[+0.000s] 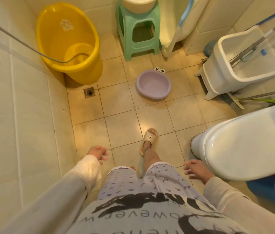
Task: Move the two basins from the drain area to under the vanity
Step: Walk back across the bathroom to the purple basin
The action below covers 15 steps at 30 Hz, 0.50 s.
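Note:
A small purple basin (153, 85) with cartoon eyes on its far rim sits upright on the tiled floor, right of the floor drain (89, 92). A large yellow tub (69, 43) stands in the far left corner behind the drain, with a hose hanging into it. A cream basin (139, 4) rests on a green stool (139, 31) at the back. My left hand (97, 153) hangs low by the left wall, fingers loosely curled, holding nothing. My right hand (195, 169) is spread beside the toilet, holding nothing. Both hands are far from the basins.
A white toilet (244, 146) fills the right side. A white mop bucket (241, 65) with a mop handle stands at the back right, and a broom (234, 102) lies beside it. My slippered foot (148, 141) steps forward on the tiles. A blue basin (261, 188) shows at the lower right.

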Each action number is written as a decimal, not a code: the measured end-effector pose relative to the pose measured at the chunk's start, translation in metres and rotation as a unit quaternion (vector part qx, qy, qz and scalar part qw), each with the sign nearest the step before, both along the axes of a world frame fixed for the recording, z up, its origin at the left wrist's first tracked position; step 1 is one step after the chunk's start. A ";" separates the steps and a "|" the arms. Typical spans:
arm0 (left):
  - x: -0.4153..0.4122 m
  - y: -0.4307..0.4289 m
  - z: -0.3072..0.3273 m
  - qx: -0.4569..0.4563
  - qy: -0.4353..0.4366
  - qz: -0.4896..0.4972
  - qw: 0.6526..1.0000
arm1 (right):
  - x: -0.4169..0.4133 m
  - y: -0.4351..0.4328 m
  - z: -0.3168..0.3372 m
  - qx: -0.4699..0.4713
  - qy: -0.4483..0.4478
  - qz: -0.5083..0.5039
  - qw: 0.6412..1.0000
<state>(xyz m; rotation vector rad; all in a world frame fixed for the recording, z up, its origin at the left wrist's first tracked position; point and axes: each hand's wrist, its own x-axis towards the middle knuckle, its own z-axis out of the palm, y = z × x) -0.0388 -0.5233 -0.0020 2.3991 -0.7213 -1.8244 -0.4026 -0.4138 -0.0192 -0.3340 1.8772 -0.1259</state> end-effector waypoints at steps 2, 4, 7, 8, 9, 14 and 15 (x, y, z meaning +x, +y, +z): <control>-0.005 -0.004 -0.003 0.031 -0.007 0.015 0.999 | -0.010 -0.040 -0.001 -0.012 -0.006 -0.015 1.000; -0.013 -0.014 -0.003 0.067 -0.018 0.026 0.997 | -0.022 -0.077 0.000 -0.019 -0.013 -0.024 0.999; -0.026 -0.036 -0.003 0.078 -0.017 0.048 0.996 | -0.037 -0.131 0.004 -0.038 -0.014 0.004 0.999; -0.031 -0.046 -0.004 0.074 -0.013 0.053 0.996 | -0.041 -0.148 0.006 -0.049 -0.016 0.009 0.999; -0.034 -0.057 -0.005 0.070 -0.014 0.057 0.996 | -0.045 -0.165 0.007 -0.058 -0.016 0.014 0.998; -0.050 -0.116 -0.006 0.059 -0.031 0.054 0.996 | -0.057 -0.227 0.014 -0.071 -0.013 0.021 0.997; -0.051 -0.130 -0.006 0.057 -0.031 0.051 0.997 | -0.059 -0.236 0.014 -0.073 -0.016 0.016 0.997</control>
